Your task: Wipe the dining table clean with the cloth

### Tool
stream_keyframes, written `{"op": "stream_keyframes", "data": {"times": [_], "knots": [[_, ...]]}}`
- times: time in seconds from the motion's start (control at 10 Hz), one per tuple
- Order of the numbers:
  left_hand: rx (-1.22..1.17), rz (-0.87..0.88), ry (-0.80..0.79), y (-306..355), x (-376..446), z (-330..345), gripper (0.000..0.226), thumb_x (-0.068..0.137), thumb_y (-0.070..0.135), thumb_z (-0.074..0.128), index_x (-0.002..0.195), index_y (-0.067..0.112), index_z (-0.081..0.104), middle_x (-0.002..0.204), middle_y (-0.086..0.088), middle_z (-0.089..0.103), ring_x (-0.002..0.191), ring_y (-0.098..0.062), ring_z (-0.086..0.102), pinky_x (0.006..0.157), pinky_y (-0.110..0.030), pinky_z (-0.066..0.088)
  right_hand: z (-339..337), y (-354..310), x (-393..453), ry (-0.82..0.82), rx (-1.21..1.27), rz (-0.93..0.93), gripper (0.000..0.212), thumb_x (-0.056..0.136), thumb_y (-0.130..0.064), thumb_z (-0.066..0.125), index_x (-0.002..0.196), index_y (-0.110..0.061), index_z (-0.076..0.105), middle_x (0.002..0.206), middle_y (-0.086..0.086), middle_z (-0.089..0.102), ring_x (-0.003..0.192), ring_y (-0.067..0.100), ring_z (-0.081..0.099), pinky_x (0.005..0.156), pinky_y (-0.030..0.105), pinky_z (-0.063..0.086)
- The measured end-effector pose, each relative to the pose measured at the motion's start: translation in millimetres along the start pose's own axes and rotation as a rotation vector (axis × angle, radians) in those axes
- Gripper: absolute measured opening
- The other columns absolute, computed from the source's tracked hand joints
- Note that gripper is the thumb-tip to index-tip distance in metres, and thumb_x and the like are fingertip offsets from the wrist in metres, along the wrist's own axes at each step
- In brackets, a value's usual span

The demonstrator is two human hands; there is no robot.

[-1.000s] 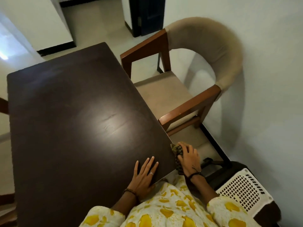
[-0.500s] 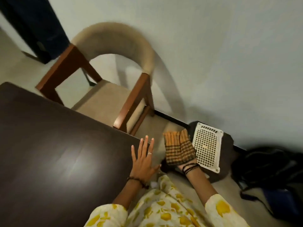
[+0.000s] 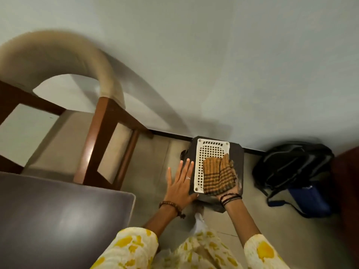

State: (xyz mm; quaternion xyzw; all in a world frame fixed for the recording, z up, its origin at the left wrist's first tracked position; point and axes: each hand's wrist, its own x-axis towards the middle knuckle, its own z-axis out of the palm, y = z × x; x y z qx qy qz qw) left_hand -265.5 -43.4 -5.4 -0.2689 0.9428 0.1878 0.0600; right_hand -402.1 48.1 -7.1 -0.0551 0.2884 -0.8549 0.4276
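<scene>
Your right hand (image 3: 227,188) is carrying the checked cloth (image 3: 218,176) draped over its palm, clear of the counter (image 3: 58,220) and past its near right corner, above a white perforated basket (image 3: 210,152); its fingers are hidden beneath, so I cannot tell their state. Your left hand (image 3: 179,184) is hovering just beside the cloth, fingers (image 3: 186,166) straight and slightly spread.

Pale wall (image 3: 213,55), tiled floor (image 3: 151,158), cushioned wooden chair (image 3: 104,121).
</scene>
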Motion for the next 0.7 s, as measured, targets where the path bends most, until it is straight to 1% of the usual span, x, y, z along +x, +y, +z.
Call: {"op": "stream_keyframes", "data": {"times": [0.1, 0.2, 0.3, 0.4, 0.5, 0.6, 0.7], "knots": [[0.019, 0.004, -0.105, 8, 42, 12, 0.099, 0.071, 0.068, 0.037, 0.145, 0.012, 0.004, 0.143, -0.012, 0.036, 0.14, -0.023, 0.005, 0.107, -0.048, -0.006, -26, -19, 33, 0.678, -0.318, 0.251, 0.039, 0.054, -0.044, 0.085, 0.08, -0.015, 0.078, 0.093, 0.008, 0.072, 0.08, 0.026, 0.07, 0.065, 0.032, 0.059], [-0.006, -0.046, -0.159, 8, 90, 40, 0.12, 0.059, 0.062, 0.06, 0.145, 0.009, -0.004, 0.137, -0.012, 0.047, 0.13, -0.028, 0.034, 0.106, -0.049, -0.002, -47, -33, 73, 0.81, -0.618, 0.199, 0.024, 0.097, -0.019, 0.042, 0.1, -0.014, 0.065, 0.102, 0.01, 0.065, 0.09, 0.028, 0.058, 0.075, 0.027, 0.049], [0.001, -0.037, -0.175, 0, 132, 70, 0.098, 0.068, 0.056, 0.038, 0.145, 0.01, -0.002, 0.14, -0.012, 0.042, 0.139, -0.024, 0.014, 0.106, -0.049, -0.004, -85, -24, 107, 0.703, -1.242, 0.223, 0.048, 0.093, -0.034, 0.039, 0.125, 0.0, 0.049, 0.122, 0.019, 0.054, 0.113, 0.033, 0.048, 0.092, 0.033, 0.034], [0.037, -0.057, -0.225, -8, 168, 104, 0.096, 0.067, 0.051, 0.046, 0.145, 0.011, 0.009, 0.137, -0.012, 0.047, 0.133, -0.026, 0.023, 0.106, -0.05, -0.006, -132, 1, 130, 0.503, -1.624, 0.301, 0.069, 0.084, -0.05, 0.034, 0.134, -0.003, 0.041, 0.131, 0.021, 0.047, 0.12, 0.037, 0.042, 0.099, 0.044, 0.034], [0.096, -0.087, -0.27, -14, 189, 137, 0.079, 0.071, 0.051, 0.035, 0.135, 0.006, 0.039, 0.134, -0.012, 0.05, 0.126, -0.029, 0.041, 0.106, -0.05, -0.02, -172, 31, 143, 0.175, -1.983, 0.557, 0.099, 0.075, -0.074, -0.005, 0.148, -0.01, 0.014, 0.154, 0.014, 0.019, 0.135, 0.036, 0.026, 0.109, 0.048, 0.024], [0.244, -0.086, -0.407, -20, 190, 154, 0.089, 0.073, 0.056, 0.058, 0.14, 0.003, 0.03, 0.148, -0.011, 0.029, 0.137, -0.025, 0.025, 0.095, -0.055, -0.032, -202, 49, 145, -0.088, -2.197, 0.644, 0.115, 0.069, -0.071, -0.029, 0.144, -0.003, 0.024, 0.15, 0.02, 0.028, 0.133, 0.041, 0.034, 0.108, 0.056, 0.024], [0.24, -0.126, -0.433, -28, 180, 166, 0.097, 0.068, 0.05, 0.069, 0.141, 0.002, 0.027, 0.149, -0.012, 0.027, 0.137, -0.023, 0.024, 0.098, -0.056, -0.026, -217, 58, 138, -0.17, -2.251, 0.625, 0.074, 0.094, -0.054, -0.002, 0.125, -0.003, 0.042, 0.121, 0.021, 0.061, 0.108, 0.042, 0.059, 0.089, 0.06, 0.039]]}}
